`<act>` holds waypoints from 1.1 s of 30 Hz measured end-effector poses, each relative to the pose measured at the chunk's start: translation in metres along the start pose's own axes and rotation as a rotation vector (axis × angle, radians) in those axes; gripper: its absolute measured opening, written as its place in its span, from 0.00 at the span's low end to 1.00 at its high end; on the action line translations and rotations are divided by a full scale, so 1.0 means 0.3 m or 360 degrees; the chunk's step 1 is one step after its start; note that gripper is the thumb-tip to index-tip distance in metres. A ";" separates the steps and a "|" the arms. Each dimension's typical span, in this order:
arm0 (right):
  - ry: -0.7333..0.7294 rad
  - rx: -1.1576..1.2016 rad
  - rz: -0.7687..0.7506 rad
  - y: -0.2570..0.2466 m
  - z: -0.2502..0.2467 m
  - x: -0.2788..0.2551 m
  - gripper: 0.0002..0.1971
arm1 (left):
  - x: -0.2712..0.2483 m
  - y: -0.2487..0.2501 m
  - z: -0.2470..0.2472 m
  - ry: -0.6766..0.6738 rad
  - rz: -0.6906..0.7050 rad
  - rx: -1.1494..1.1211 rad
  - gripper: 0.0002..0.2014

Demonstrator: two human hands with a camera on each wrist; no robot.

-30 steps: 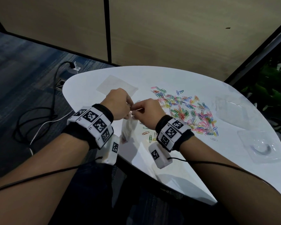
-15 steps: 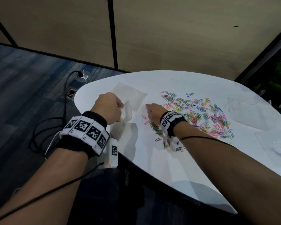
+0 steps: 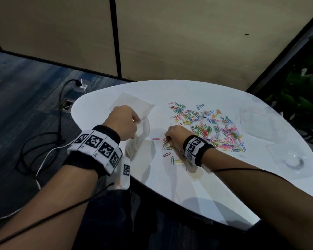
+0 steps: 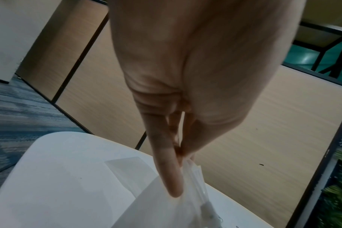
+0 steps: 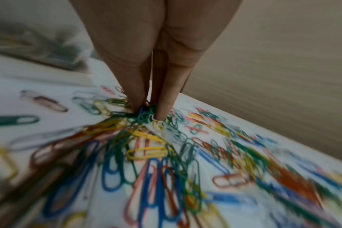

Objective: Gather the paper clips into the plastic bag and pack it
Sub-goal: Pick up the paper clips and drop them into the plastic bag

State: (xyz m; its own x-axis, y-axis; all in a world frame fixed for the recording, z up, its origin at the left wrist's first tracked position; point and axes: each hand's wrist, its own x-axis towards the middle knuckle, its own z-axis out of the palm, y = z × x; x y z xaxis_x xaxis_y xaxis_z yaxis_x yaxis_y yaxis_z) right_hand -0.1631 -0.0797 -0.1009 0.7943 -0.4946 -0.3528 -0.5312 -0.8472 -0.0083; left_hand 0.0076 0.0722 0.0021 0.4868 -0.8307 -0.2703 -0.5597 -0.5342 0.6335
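A spread of coloured paper clips (image 3: pixel 211 127) lies on the white table (image 3: pixel 197 92). My left hand (image 3: pixel 135 123) pinches the top edge of a clear plastic bag (image 3: pixel 141 138), which hangs down over the table's near left edge. The left wrist view shows my left hand (image 4: pixel 181 157) with one long finger lying on the bag (image 4: pixel 162 208). My right hand (image 3: pixel 167 137) is down on the near left fringe of the clips. In the right wrist view my right hand (image 5: pixel 146 111) has thumb and finger closed around a tuft of clips (image 5: pixel 144 148).
A second flat clear bag (image 3: pixel 132 103) lies behind my left hand. Clear plastic pieces (image 3: pixel 257 120) and a clear round-bottomed tray (image 3: pixel 293 161) sit at the right. Cables (image 3: pixel 43 141) run over the floor on the left. A plant (image 3: pixel 305 98) stands beyond the right edge.
My right hand left the bag's mouth, dropped onto the near clips and closed on a bunch. My left hand has kept hold of the bag.
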 end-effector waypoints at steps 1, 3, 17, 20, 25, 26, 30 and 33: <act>0.0029 0.0116 0.0111 0.021 -0.009 -0.005 0.10 | -0.003 0.007 0.005 -0.0009 0.0007 0.0010 0.13; 0.0187 0.0467 0.0378 0.070 -0.023 -0.022 0.08 | -0.010 0.019 0.013 -0.0027 0.0027 0.0038 0.14; 0.0261 0.3070 0.0464 -0.044 -0.204 -0.154 0.13 | -0.006 0.067 0.065 -0.0047 -0.0024 -0.0032 0.12; 0.0155 0.2943 0.0420 -0.130 -0.204 -0.151 0.12 | -0.005 0.076 0.076 -0.0013 -0.0021 -0.0077 0.11; 0.0214 0.2409 0.0496 -0.196 -0.174 -0.126 0.04 | -0.008 0.092 0.097 -0.0046 0.0057 -0.0068 0.11; 0.0226 0.2308 0.0516 -0.206 -0.174 -0.119 0.05 | -0.006 0.092 0.100 -0.0045 0.0083 -0.0041 0.11; 0.0215 0.1990 0.0504 -0.224 -0.178 -0.096 0.09 | -0.005 0.096 0.101 -0.0017 0.0099 -0.0039 0.12; 0.0319 0.1615 0.0474 -0.208 -0.191 -0.110 0.06 | -0.019 0.106 0.103 -0.0051 0.0114 -0.0044 0.13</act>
State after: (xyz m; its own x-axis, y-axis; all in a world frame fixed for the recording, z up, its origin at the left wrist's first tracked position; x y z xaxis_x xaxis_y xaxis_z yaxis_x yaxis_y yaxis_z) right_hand -0.1394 -0.0217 -0.0352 0.5776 -0.7552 -0.3100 -0.6344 -0.1763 -0.7526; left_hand -0.0338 0.0550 0.0014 0.4240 -0.8715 -0.2465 -0.5733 -0.4690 0.6719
